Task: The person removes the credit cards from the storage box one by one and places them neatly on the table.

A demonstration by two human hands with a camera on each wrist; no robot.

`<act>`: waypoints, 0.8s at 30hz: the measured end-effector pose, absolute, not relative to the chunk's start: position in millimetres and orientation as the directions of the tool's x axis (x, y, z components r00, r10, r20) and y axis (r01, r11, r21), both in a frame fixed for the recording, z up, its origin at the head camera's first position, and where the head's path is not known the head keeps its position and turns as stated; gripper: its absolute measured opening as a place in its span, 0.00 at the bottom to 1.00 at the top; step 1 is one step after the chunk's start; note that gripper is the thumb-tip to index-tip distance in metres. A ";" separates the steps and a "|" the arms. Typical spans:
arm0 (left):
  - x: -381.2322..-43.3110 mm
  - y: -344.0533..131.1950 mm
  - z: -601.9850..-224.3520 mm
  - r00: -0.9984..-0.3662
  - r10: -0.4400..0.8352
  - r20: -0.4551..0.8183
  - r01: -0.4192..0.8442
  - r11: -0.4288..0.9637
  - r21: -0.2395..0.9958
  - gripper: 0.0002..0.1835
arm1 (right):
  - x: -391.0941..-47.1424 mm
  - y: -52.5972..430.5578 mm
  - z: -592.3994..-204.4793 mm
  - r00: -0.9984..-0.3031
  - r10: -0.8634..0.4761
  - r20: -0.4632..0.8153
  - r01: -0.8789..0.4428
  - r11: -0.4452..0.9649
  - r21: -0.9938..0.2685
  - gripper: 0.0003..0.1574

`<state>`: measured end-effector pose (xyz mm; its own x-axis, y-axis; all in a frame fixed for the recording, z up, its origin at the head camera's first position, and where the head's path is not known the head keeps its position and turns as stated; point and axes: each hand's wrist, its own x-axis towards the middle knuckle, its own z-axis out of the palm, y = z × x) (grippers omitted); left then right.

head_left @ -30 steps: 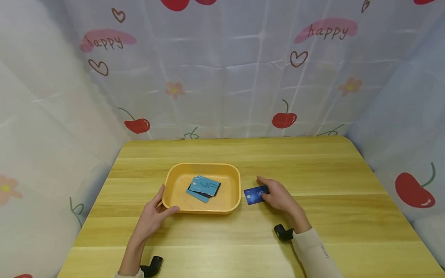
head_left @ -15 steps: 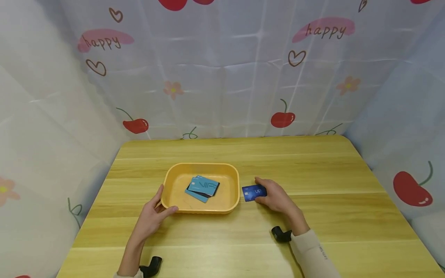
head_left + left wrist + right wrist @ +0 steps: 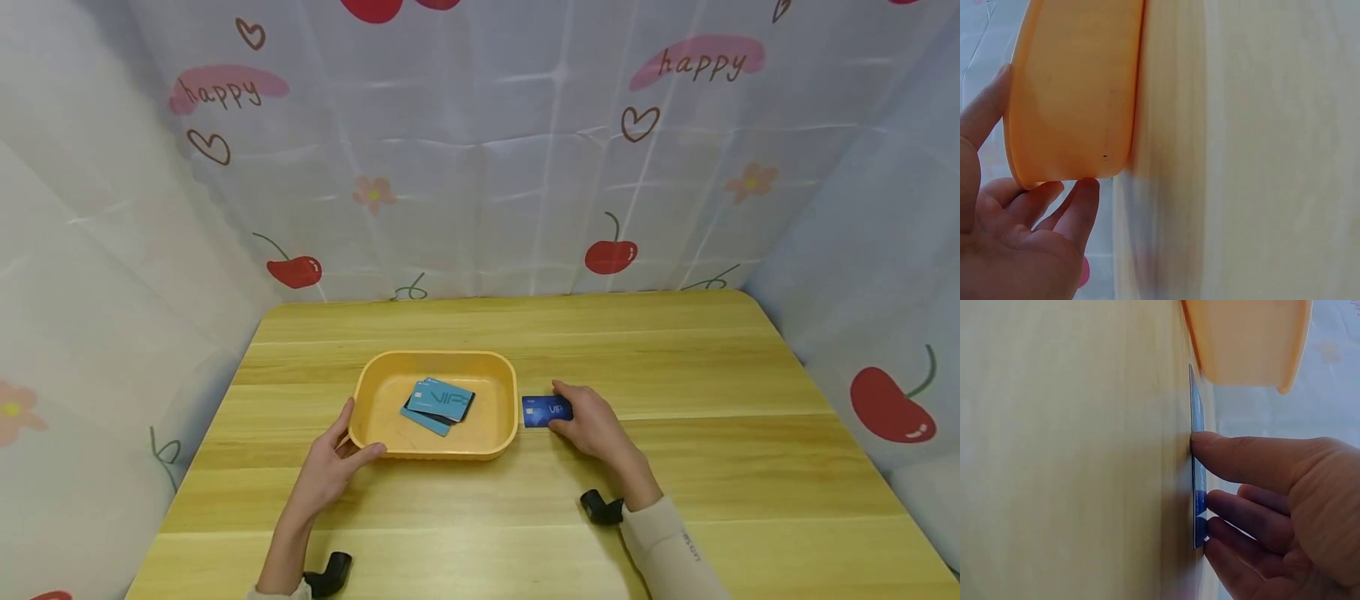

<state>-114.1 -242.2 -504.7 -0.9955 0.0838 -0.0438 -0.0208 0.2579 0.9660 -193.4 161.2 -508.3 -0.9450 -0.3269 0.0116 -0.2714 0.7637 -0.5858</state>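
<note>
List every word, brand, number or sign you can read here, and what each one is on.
"happy": on the left pink patch of the backdrop.
"happy": on the right pink patch.
"VIP": on the dark blue card in the right hand.
"VIP": on the top light-blue card in the yellow tray.
Too small to read: lettering on the right sleeve and both cards' small print.

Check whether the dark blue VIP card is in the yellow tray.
Out: the right hand holds the dark blue card beside the tray.
</note>
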 end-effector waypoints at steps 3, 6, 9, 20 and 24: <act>-113.9 -241.7 -504.7 -0.996 0.082 -0.044 -0.021 0.263 0.964 0.52 | -193.1 160.0 -507.9 -0.949 -0.315 0.007 -0.259 0.768 -0.586 0.41; -113.5 -241.7 -504.8 -0.995 0.082 -0.048 -0.025 0.258 0.966 0.52 | -192.7 158.5 -507.7 -0.949 -0.314 0.008 -0.261 0.774 -0.577 0.40; -113.3 -241.9 -504.9 -0.996 0.078 -0.050 -0.029 0.254 0.967 0.52 | -192.5 157.4 -507.6 -0.951 -0.308 0.008 -0.257 0.778 -0.574 0.40; -113.2 -241.7 -504.8 -0.996 0.079 -0.041 -0.020 0.255 0.967 0.51 | -192.0 157.5 -508.7 -0.957 -0.289 0.002 -0.234 0.771 -0.593 0.40; -113.6 -241.9 -505.1 -0.996 0.077 -0.038 -0.016 0.263 0.965 0.51 | -192.4 158.9 -509.0 -0.954 -0.299 0.007 -0.243 0.763 -0.599 0.41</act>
